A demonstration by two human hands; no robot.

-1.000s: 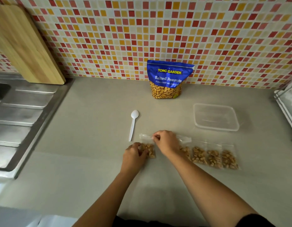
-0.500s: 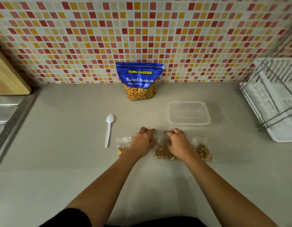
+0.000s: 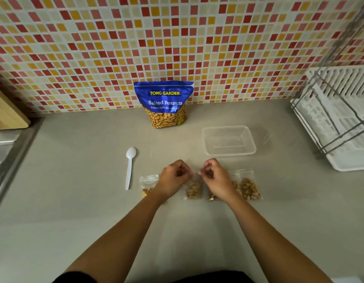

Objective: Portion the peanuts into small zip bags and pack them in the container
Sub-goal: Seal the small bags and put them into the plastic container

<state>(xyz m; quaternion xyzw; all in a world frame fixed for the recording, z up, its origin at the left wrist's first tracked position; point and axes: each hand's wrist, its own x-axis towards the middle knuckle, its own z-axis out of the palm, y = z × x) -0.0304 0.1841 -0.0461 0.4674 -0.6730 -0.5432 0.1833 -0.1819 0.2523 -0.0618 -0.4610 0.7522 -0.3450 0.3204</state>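
Pinching the top of one zip bag (image 3: 195, 183) with left hand (image 3: 173, 177) and right hand (image 3: 216, 179), grip tight. Might miss part of the zip and spill peanuts (image 3: 193, 192).

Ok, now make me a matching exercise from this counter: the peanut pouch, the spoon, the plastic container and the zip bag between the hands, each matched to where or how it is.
Things
1. peanut pouch
2. spoon
3. container
4. middle zip bag

States
A. lies flat, left of the left hand
B. top pinched by left hand and right hand
C. stands upright against the tiled wall
D. empty, beyond the right hand

Pairs: 1-C, 2-A, 3-D, 4-B
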